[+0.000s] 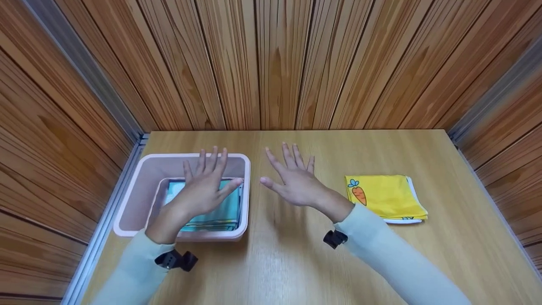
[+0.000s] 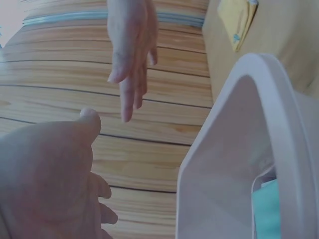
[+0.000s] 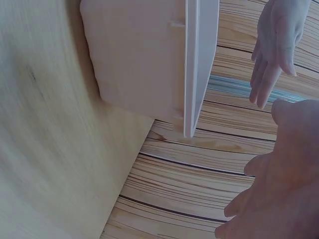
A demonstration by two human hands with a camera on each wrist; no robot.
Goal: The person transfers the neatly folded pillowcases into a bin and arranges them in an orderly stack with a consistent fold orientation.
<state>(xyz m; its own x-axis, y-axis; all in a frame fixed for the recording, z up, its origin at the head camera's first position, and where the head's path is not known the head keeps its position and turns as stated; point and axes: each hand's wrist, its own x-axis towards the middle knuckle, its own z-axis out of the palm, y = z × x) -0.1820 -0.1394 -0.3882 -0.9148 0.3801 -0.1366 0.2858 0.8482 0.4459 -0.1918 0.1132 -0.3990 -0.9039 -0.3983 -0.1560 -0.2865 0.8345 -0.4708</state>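
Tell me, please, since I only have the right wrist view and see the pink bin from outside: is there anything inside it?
Observer: Yes. The head view shows a folded teal cloth lying in the pink bin.
Operator: Thank you. Is the left hand holding that cloth?
Observer: No. The left hand is above the bin with its fingers spread, holding nothing.
Operator: Is there any other cloth on the table?
Observer: Yes. A folded yellow cloth with a carrot print lies on the table, beyond the right hand, which is open too.
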